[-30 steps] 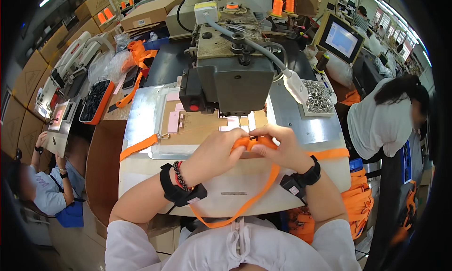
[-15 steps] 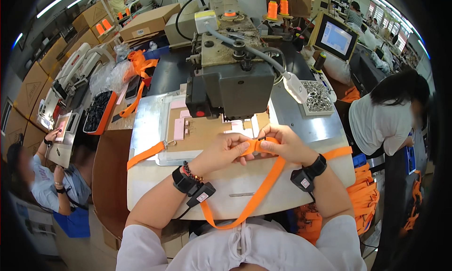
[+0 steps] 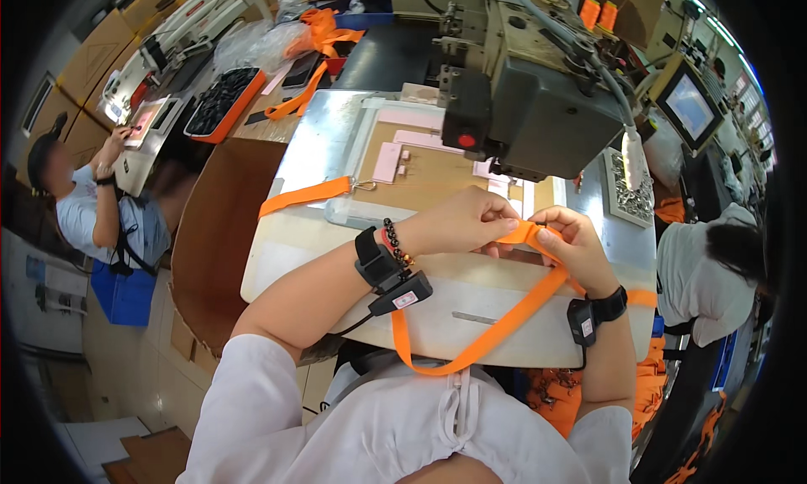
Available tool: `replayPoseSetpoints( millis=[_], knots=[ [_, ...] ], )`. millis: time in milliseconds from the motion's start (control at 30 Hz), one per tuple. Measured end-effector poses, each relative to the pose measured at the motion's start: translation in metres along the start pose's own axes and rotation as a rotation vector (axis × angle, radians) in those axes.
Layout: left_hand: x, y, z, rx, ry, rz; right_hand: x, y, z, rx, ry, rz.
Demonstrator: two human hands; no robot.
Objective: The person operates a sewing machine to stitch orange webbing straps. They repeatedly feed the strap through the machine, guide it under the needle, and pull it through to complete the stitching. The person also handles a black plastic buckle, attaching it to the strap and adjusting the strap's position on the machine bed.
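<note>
Both hands are closed on an orange webbing strap (image 3: pixel 508 320) just in front of the sewing machine. My left hand (image 3: pixel 466 223) pinches a folded section from the left, thumb on top. My right hand (image 3: pixel 576 248) grips it from the right around a small dark piece, partly hidden by fingers. The strap hangs in a long loop toward my lap. A strap end with a metal snap hook (image 3: pixel 363 185) lies left of the hands, beside a cardboard-coloured template (image 3: pixel 424 185) with pink blocks under the machine head (image 3: pixel 542 105).
A tray of metal hardware (image 3: pixel 625 198) and a screen (image 3: pixel 684 105) are at right. An orange bin of black parts (image 3: pixel 223 105) and a cardboard box (image 3: pixel 210 257) are at left. Co-workers sit left (image 3: pixel 105 215) and right (image 3: pixel 702 265); orange straps (image 3: pixel 551 391) hang below the table.
The view has turned left, so the table and machine sit farther right in the picture. My hands keep the strap pinched. The left co-worker's hand has moved up.
</note>
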State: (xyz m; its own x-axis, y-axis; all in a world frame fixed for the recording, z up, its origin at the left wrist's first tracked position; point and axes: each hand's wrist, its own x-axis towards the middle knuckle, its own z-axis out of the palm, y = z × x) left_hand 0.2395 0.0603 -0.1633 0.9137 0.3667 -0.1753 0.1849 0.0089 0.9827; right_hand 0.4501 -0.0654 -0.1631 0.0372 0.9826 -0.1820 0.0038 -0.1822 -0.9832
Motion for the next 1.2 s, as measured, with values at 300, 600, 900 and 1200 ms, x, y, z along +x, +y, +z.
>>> replayPoseSetpoints(
  millis=[300,600,900,1200],
  knots=[
    [-0.049,0.043,-0.009,0.533,0.187,0.290,0.006,0.014,-0.003,-0.109,0.024,-0.006],
    [-0.104,0.092,-0.018,0.277,0.443,0.426,0.008,0.020,0.005,-0.355,0.061,-0.182],
    [-0.122,0.126,-0.014,0.192,0.577,0.497,0.003,0.004,0.014,-0.866,0.094,-0.609],
    [-0.156,0.187,-0.012,0.591,0.621,0.609,-0.035,-0.053,0.035,-1.165,0.011,-0.974]
  ],
)
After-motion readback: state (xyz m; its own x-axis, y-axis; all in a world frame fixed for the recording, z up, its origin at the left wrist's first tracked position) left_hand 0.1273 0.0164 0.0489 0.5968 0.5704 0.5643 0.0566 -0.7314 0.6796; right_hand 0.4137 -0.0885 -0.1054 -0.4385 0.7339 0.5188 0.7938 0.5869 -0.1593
